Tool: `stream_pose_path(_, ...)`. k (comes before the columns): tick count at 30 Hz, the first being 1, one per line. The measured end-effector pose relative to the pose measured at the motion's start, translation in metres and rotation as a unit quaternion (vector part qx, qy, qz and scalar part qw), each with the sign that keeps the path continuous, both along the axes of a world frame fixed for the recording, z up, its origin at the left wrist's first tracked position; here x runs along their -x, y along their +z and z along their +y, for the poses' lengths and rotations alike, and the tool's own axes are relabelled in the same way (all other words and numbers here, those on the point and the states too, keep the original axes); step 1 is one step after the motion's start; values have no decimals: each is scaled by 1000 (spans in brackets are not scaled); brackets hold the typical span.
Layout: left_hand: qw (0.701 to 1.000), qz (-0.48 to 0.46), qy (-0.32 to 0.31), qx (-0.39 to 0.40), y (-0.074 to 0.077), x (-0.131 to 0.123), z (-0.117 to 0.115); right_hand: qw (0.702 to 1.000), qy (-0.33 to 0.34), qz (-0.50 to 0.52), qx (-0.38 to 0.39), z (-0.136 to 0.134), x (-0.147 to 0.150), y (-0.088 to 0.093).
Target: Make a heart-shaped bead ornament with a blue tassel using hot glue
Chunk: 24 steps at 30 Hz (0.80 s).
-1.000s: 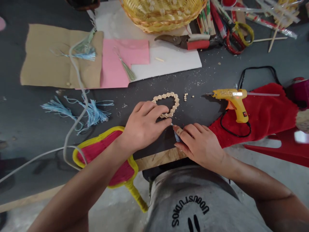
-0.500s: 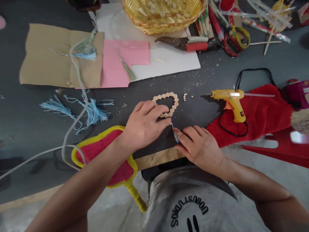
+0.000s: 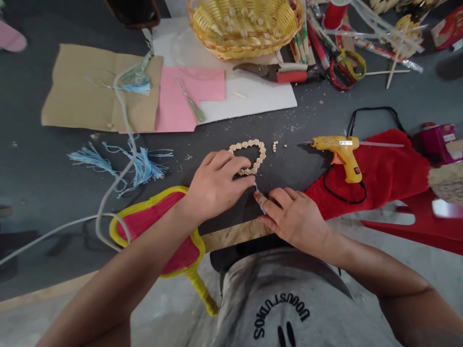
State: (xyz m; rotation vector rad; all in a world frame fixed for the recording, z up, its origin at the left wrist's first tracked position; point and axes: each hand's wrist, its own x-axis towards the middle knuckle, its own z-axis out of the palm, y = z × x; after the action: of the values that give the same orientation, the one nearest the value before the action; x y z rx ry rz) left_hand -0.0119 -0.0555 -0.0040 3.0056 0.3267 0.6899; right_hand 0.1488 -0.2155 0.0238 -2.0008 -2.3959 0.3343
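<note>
A heart-shaped ring of small pale wooden beads [image 3: 262, 153] lies on the dark table. My left hand [image 3: 216, 185] is closed at its lower left edge, index finger and thumb gripping the ring near its lower tip. Just below, my right hand [image 3: 294, 214] pinches a light blue tassel [image 3: 262, 209] between thumb and index finger. The tassel's thin top cord runs up toward my left thumb and the ring's tip; whether it is fixed to the ring I cannot tell. Most of the tassel is hidden by my right fingers.
A yellow glue gun [image 3: 342, 144] rests partly on red cloth [image 3: 383, 168] at right. Blue tassels [image 3: 142, 164], a grey cable [image 3: 125, 106] and a pink-and-yellow paddle shape [image 3: 152, 212] lie left. Pliers [image 3: 271, 72], scissors [image 3: 343, 72] and a wicker basket [image 3: 246, 46] stand behind.
The camera view has shifted slightly. My right hand has moved a little closer to my left, still pinching the tassel; my left hand stays at the ring.
</note>
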Motion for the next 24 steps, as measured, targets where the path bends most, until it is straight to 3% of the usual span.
stream_pose_path(13,1000,-10,11,-17,5,3,-4,998,18,47,-31,-23,-4,4)
stream_pose_path(18,999,11,21,23,9,15,-23,996,19,62,-66,-29,-6,-2)
stream_pose_path(24,993,101,14,57,11,21,-50,995,35,66,-67,-32,-8,-4)
